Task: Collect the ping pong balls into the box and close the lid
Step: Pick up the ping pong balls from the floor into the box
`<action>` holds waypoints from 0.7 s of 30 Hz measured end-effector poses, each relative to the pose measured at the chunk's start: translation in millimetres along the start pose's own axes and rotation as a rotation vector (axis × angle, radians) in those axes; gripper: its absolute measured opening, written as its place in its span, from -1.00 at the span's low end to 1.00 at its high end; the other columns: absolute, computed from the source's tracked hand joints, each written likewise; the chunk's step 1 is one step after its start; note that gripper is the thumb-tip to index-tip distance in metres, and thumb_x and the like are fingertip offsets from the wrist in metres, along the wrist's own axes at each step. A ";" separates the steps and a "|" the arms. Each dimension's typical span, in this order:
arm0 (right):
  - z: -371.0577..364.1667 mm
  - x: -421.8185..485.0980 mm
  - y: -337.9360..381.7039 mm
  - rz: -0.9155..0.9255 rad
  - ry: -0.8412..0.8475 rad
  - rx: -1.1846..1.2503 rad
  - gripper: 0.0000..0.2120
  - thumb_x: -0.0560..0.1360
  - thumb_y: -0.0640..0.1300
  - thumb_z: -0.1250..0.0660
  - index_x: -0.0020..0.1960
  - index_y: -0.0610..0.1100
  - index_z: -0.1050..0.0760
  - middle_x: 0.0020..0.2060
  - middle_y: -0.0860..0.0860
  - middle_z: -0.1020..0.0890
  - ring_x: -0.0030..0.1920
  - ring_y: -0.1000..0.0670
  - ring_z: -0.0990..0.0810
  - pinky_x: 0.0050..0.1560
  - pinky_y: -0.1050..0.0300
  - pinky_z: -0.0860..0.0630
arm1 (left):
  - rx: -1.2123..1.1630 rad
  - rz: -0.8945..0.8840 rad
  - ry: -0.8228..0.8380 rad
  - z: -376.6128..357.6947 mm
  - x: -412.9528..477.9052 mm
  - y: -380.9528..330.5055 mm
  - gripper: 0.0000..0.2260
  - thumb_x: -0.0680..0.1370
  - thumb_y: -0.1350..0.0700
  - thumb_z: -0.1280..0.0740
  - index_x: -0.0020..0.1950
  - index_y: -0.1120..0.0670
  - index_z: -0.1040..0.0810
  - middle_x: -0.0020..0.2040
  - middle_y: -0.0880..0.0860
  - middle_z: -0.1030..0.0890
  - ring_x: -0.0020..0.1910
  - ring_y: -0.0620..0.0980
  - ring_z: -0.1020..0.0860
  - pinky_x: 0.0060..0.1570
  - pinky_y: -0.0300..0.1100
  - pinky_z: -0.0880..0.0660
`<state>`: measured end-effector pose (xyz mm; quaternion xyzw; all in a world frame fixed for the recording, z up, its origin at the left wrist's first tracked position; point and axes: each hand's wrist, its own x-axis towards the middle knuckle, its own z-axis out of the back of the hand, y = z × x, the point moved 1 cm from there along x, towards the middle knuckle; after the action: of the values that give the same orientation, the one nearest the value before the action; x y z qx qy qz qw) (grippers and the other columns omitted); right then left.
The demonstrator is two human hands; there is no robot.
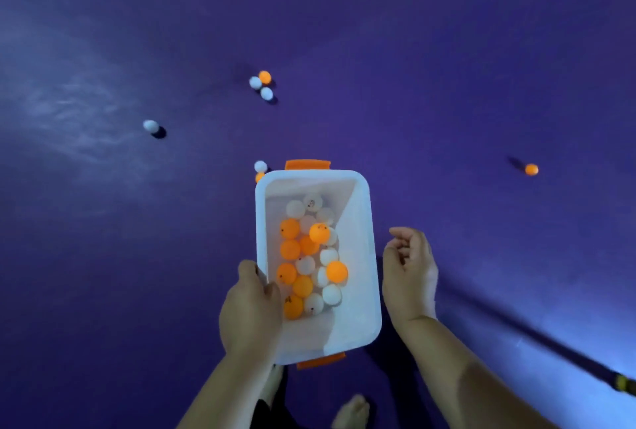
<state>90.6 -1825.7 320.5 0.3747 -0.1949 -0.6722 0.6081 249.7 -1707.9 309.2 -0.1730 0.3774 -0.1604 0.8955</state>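
A white plastic box [364, 222] with orange clips at both ends is held above the purple floor, lid off. Several orange and white ping pong balls [309, 256] lie inside it. My left hand [249, 311] grips the box's left rim. Just right of the box, my right hand [409, 273] hovers with loosely curled fingers and nothing in it. Loose balls lie on the floor: a cluster of three [261, 85] ahead, a white ball [150, 125] at the left, an orange ball [531, 169] at the right, and two balls [260, 167] by the box's far left corner. No lid is visible.
The purple floor [447, 67] fills the view. A dark pole [537, 335] runs diagonally along the floor at the lower right. My bare foot [351, 411] shows at the bottom edge below the box.
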 end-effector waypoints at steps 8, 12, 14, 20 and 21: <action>-64.6 33.5 72.4 0.048 0.216 -0.062 -0.79 0.54 -0.19 -0.20 0.03 0.11 -0.42 -0.10 0.13 -0.53 -0.12 0.10 -0.52 -0.14 0.23 -0.48 | -0.094 0.190 -0.116 60.7 42.2 6.2 -0.91 0.54 0.15 -0.16 -0.14 0.12 -0.31 -0.34 0.10 -0.51 -0.38 0.10 -0.50 -0.42 -0.12 -0.37; -93.3 56.2 75.9 0.001 0.317 -0.100 -0.80 0.54 -0.18 -0.20 0.04 0.11 -0.44 -0.11 0.12 -0.54 -0.12 0.13 -0.52 -0.19 0.30 -0.43 | -0.160 0.288 -0.151 76.4 64.9 8.3 -0.87 0.53 0.13 -0.19 -0.18 0.11 -0.30 -0.33 0.10 -0.51 -0.37 0.10 -0.50 -0.41 -0.12 -0.35; -106.0 70.4 76.0 -0.029 0.352 -0.130 -0.81 0.54 -0.18 -0.19 0.04 0.09 -0.44 -0.11 0.11 -0.55 -0.12 0.11 -0.52 -0.16 0.25 -0.45 | -0.188 0.355 -0.169 81.5 78.4 9.7 -0.88 0.54 0.11 -0.19 -0.17 0.10 -0.32 -0.31 0.09 -0.53 -0.35 0.09 -0.50 -0.39 -0.11 -0.38; -148.1 117.6 85.2 -0.019 0.435 -0.225 -0.83 0.55 -0.17 -0.16 0.06 0.06 -0.44 -0.13 0.08 -0.53 -0.16 0.09 -0.52 -0.18 0.22 -0.44 | -0.221 0.495 -0.247 89.4 121.9 23.0 -0.94 0.55 0.15 -0.21 -0.05 0.12 -0.35 -0.32 0.04 -0.48 -0.34 0.09 -0.47 -0.37 -0.11 -0.37; -157.6 125.5 86.4 -0.010 0.443 -0.249 -0.82 0.55 -0.16 -0.15 0.06 0.06 -0.43 -0.13 0.09 -0.54 -0.17 0.08 -0.52 -0.19 0.21 -0.44 | -0.233 0.509 -0.253 89.0 130.8 26.3 -0.93 0.55 0.15 -0.21 -0.03 0.13 -0.36 -0.31 0.05 -0.48 -0.34 0.10 -0.47 -0.37 -0.11 -0.36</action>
<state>267.9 -1932.0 247.7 0.4361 0.0292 -0.5957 0.6739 405.7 -1722.4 275.0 -0.1929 0.3101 0.1361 0.9209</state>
